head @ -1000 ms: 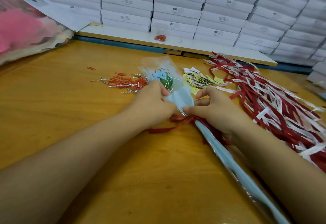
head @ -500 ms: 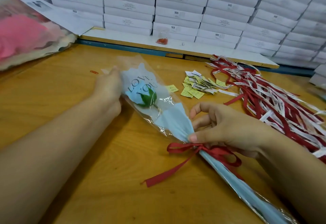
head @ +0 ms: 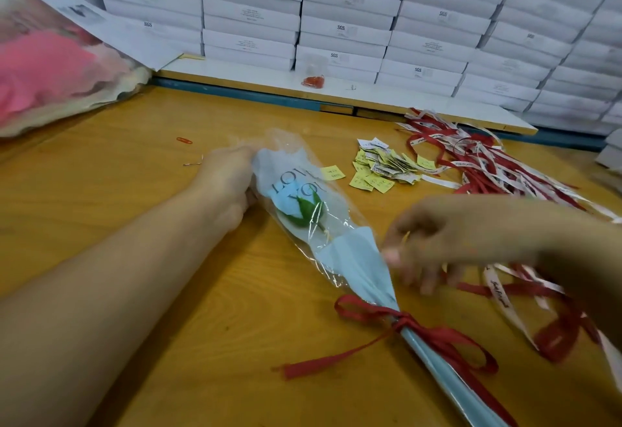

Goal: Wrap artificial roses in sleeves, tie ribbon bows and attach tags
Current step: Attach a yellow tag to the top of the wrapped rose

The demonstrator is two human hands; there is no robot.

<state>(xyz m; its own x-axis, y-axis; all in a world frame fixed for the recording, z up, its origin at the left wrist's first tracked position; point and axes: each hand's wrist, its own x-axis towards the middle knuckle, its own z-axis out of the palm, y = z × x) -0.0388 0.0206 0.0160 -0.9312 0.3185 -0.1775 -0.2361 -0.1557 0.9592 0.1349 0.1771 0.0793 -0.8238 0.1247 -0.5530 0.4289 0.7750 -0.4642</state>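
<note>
Back wall: stacked white cartons (head: 336,22), several marked "SGS". In front of them a wooden table (head: 134,292) fills the view. Far left on it, a clear bag of pink material (head: 43,69). Far right, a loose heap of red and white ribbons (head: 488,164).

We note the sleeved rose (head: 323,224) lying flat at mid-table, set diagonally: pale blue bloom with green calyx up-left, stem running down-right. The clear sleeve reads "LOVE YOU" and has a light blue paper lining.

Left hand (head: 229,181) rests against the sleeve's upper left edge, back of the hand toward us; its fingers are hidden, so we cannot tell whether they pinch the film. Right hand (head: 447,241) hangs just right of the blue lining, motion-blurred, fingers curled downward; we cannot tell whether they hold anything.

Red ribbon bow (head: 404,322) is tied round the stem below the lining, one tail trailing left. Pile of yellow and white tags (head: 383,167) sits between bloom and ribbons. One red paper clip (head: 184,140) lies near the left hand.
</note>
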